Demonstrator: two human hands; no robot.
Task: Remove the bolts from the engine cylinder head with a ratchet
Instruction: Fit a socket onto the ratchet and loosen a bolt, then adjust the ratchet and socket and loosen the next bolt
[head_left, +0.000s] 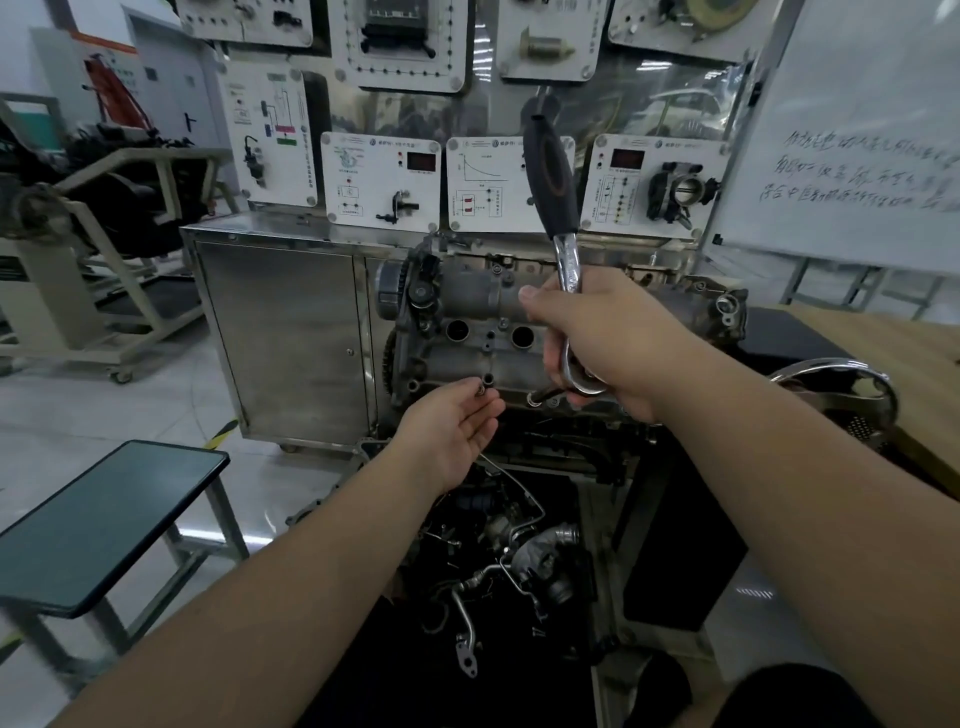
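The grey engine cylinder head sits on a stand in front of me, with two round plug holes on its top face. My right hand grips the chrome ratchet near its head. The ratchet's black handle points up and its socket extension touches the head's front edge. My left hand is palm up at the front edge, and its fingertips pinch a small bolt.
A steel cabinet stands to the left of the engine, and instrument panels hang on the wall behind. A dark-topped side table is at my lower left. Loose pipes and a turbo part lie below the engine. A wooden bench is to the right.
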